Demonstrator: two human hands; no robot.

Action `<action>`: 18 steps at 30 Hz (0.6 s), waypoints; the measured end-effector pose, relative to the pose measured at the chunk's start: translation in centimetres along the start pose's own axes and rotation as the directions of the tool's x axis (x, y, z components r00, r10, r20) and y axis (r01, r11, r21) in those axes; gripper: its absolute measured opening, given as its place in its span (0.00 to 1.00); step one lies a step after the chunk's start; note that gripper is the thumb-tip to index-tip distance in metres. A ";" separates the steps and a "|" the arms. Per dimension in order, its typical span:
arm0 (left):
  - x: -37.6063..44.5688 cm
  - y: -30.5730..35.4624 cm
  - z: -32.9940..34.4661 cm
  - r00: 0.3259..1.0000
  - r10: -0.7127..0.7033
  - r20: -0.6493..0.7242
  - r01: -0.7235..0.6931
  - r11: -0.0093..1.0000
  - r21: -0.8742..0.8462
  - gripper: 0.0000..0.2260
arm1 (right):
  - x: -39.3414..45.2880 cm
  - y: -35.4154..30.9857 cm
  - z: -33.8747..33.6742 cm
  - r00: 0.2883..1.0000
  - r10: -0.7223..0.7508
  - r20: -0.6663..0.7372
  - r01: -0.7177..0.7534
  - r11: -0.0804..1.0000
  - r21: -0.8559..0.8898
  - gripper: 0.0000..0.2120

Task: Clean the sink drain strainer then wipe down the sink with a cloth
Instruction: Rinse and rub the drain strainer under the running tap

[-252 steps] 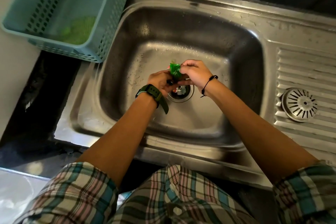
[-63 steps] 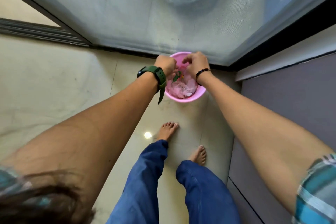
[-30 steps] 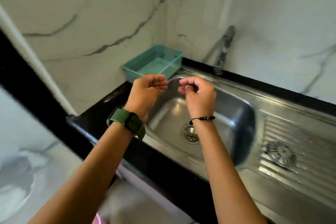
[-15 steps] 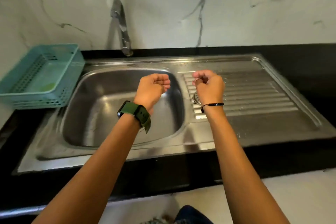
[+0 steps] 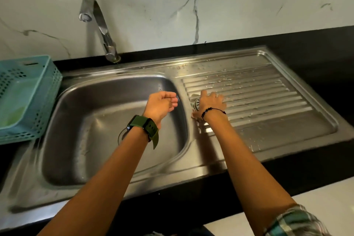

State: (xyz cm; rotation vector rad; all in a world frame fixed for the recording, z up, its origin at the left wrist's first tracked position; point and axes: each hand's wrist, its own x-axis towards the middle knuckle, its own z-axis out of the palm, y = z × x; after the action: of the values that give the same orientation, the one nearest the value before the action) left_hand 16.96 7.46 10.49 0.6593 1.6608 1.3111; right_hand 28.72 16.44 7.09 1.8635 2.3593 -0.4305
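The left hand (image 5: pixel 162 103) hangs over the sink (image 5: pixel 107 159), fingers loosely curled, holding nothing. Beyond it, the right hand (image 5: pixel 209 102) spreads over the strainer (image 5: pixel 197 103), which lies on the ridged draining board (image 5: pixel 268 105); whether it has closed on it I cannot tell. The strainer seems uncleaned, and no wiping has begun; no cloth shows.
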 end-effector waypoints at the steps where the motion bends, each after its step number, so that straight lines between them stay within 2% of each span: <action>1: 0.4 -0.2 -0.4 1.000 -0.012 -0.005 0.012 1.000 -0.006 0.14 | 0.2 -0.3 0.0 1.000 0.006 0.014 -0.007 1.000 0.010 0.36; 5: 2.0 -0.7 -1.8 0.997 -0.071 -0.009 0.071 0.997 -0.039 0.12 | 0.2 -1.7 -0.4 0.998 -0.039 -0.039 0.037 0.997 -0.067 0.36; 6: 2.5 -0.7 -2.2 0.997 -0.081 -0.017 0.080 0.995 -0.054 0.11 | 0.2 -2.5 -0.6 0.996 -0.074 -0.049 0.073 0.997 -0.020 0.35; 7: 2.8 -0.6 -2.6 0.995 -0.093 -0.028 0.091 0.993 -0.074 0.10 | 0.2 -3.3 -1.1 0.994 -0.101 -0.029 0.104 0.985 0.139 0.34; 8: 3.0 -0.6 -3.0 0.993 -0.108 -0.038 0.105 0.990 -0.092 0.08 | 0.0 -4.2 -1.6 0.992 -0.124 0.029 0.104 0.919 0.381 0.30; 9: 3.4 -0.4 -3.6 0.991 -0.129 -0.022 0.125 0.983 -0.134 0.07 | -0.2 -5.4 -2.3 0.980 -0.173 0.101 0.076 0.786 0.614 0.25; 10: 3.6 -0.2 -4.1 0.989 -0.146 0.034 0.150 0.969 -0.195 0.09 | -0.4 -6.4 -2.8 0.960 -0.236 0.148 0.036 0.630 0.776 0.19; 11: 4.1 0.1 -5.0 0.984 -0.146 0.105 0.170 0.947 -0.271 0.14 | -0.5 -7.6 -3.2 0.943 -0.297 0.150 0.026 0.515 0.857 0.14; 13: 5.2 0.8 -7.2 0.971 -0.112 0.210 0.183 0.915 -0.360 0.17 | -0.1 -10.0 -3.8 0.924 -0.370 0.097 0.068 0.410 0.910 0.08; 15: 6.1 1.3 -9.8 0.981 -0.095 0.171 0.149 0.929 -0.338 0.10 | 0.6 -12.7 -4.2 0.927 -0.370 0.056 0.114 0.423 0.899 0.10; 18: 6.8 1.0 -13.4 0.993 -0.119 0.005 0.115 0.948 -0.296 0.06 | 2.0 -16.4 -4.3 0.924 -0.380 0.033 0.198 0.551 0.810 0.14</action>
State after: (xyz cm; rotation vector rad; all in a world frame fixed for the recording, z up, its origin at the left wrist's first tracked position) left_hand 1.94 7.05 9.89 0.3685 1.4498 1.4419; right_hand 12.84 16.07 13.25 1.4719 2.5161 -1.9074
